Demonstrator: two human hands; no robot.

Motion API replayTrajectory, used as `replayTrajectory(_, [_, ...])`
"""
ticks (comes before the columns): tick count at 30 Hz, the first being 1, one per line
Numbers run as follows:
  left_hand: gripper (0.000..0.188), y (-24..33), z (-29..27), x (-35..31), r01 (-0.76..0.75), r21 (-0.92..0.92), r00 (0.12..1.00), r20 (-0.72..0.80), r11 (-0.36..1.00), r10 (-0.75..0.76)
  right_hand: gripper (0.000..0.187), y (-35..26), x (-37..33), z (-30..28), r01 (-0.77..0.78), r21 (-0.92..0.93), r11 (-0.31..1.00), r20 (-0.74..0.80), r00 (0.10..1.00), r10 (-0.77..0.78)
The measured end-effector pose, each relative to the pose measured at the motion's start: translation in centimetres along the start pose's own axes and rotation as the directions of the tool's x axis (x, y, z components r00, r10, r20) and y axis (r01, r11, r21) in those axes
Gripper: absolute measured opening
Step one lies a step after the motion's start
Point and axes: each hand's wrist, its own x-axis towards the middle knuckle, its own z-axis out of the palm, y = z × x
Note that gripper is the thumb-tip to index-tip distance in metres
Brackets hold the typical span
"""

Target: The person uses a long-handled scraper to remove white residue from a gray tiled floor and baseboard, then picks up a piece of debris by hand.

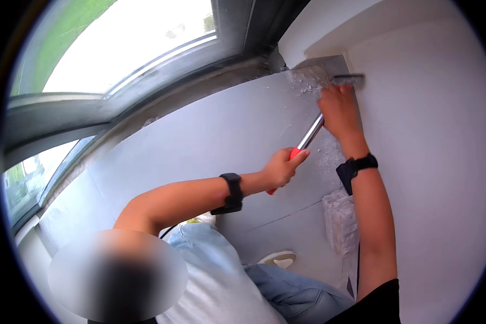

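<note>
My right hand point(337, 110) comes up from the lower right in a black sleeve, with a black wristband. It is closed on the metal shaft of a long scraper point(311, 134), just behind the blade point(349, 80). The blade rests against the white wall in the floor's corner. A second hand point(279, 168) grips the scraper's red handle. It belongs to another person point(210, 281) crouched below me in a white shirt and jeans, also wearing a black wristband. My left hand is not visible.
White dust and scraped flakes point(308, 83) lie on the grey floor point(210, 135) near the corner. A whitish wrapped block point(340, 221) stands against the white wall point(432, 162). A large window point(129, 48) with a dark frame runs along the upper left.
</note>
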Motion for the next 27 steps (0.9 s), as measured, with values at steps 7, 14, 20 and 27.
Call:
replayTrajectory(7, [0.044,0.2,-7.6,-11.3,0.024,0.611,0.967,-0.214,0.791,0.136,0.017,-9.3,-1.2,-1.8,-0.070,0.443,0.894,-0.157,0.975,0.154])
replayTrajectory(14, [0.030,0.4,-12.7,-26.6,0.240,0.836,0.894,-0.389,0.494,0.224,0.016,-19.7,4.2,-7.0,0.335,0.619,0.710,-0.409,0.910,-0.072])
replayTrajectory(20, [0.030,-0.3,-14.4,-27.6,0.311,0.354,0.894,-0.424,0.882,-0.145,0.009,-22.1,6.5,-7.7,0.359,0.591,0.723,-0.415,0.903,-0.110])
replayTrajectory(27, [0.038,1.9,-16.9,-22.9,0.289,0.239,0.930,-0.300,0.927,-0.213,0.007,-19.6,7.7,-4.8,0.218,0.652,0.727,-0.242,0.967,-0.074])
